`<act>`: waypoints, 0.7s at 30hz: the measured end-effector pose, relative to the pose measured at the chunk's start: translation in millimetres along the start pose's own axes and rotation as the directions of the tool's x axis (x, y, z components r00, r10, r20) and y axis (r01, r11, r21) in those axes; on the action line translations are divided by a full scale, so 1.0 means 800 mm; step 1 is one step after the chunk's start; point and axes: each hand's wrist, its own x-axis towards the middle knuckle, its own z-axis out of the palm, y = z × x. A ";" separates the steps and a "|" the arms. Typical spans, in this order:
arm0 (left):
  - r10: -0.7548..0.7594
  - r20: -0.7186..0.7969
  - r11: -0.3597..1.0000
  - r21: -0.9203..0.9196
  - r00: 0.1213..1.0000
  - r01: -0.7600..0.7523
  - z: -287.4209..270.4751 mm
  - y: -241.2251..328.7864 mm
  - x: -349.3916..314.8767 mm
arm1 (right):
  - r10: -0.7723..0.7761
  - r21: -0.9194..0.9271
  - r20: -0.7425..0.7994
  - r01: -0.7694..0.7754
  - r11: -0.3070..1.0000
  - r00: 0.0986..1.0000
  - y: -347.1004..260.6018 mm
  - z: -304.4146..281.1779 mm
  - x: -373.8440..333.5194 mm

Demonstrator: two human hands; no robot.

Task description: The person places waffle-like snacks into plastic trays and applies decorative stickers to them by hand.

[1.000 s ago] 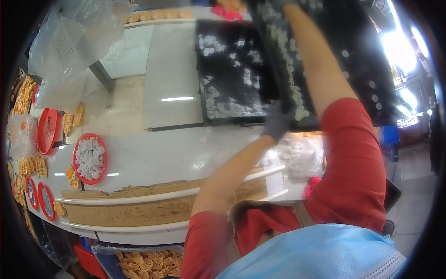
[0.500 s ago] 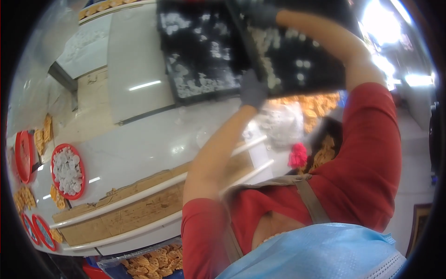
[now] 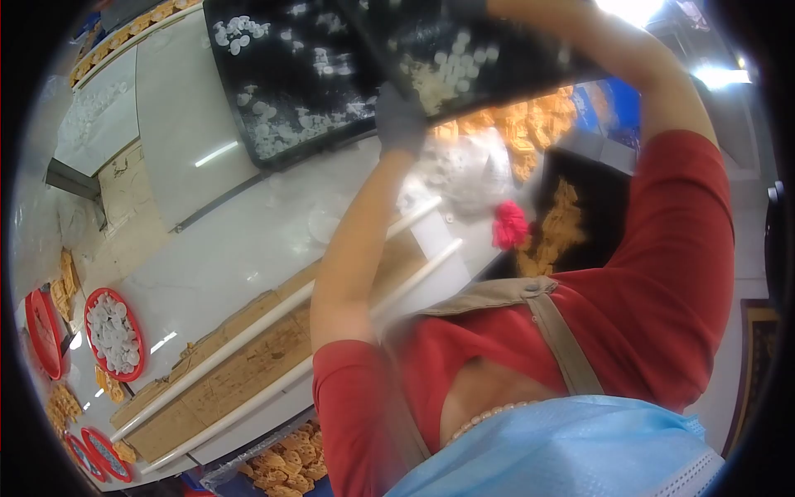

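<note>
Two black trays lie side by side at the far side of the table. The left black tray carries scattered white round pieces, thickest along its near edge. On the right black tray are more white round pieces and a pale heap. My left hand, in a grey glove, is closed at the near corner where the trays meet, on the right tray's rim. At the top edge of the picture my right hand, also grey-gloved, is by the right tray's far side; its fingers are cut off and blurred.
A clear plastic bag of white pieces and a pink bundle sit near the right tray. Orange pieces lie beyond them. A red basket of white pieces stands at left. Cardboard with white rails lines the table's near edge.
The view has shifted, so the trays and table appear farther left. Both hands remain at the right tray, and more orange pieces show beneath its near edge.
</note>
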 end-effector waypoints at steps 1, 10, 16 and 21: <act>0.016 0.014 1.000 -0.006 1.000 -0.016 0.006 0.007 -0.001 | 0.096 0.040 -0.078 -0.093 0.995 0.992 0.016 0.038 0.007; -0.004 0.005 0.999 0.042 1.000 0.004 -0.017 -0.019 -0.008 | 0.352 0.023 0.414 -0.396 0.918 0.839 0.009 0.032 -0.036; -0.046 0.017 0.998 0.051 0.999 0.045 -0.025 -0.007 -0.007 | 0.321 0.022 0.405 -0.360 0.933 0.856 0.025 0.167 -0.010; -0.156 0.000 0.979 -0.136 0.988 0.154 -0.028 0.008 -0.016 | 0.190 0.251 0.475 -0.339 0.907 0.859 -0.019 0.168 0.020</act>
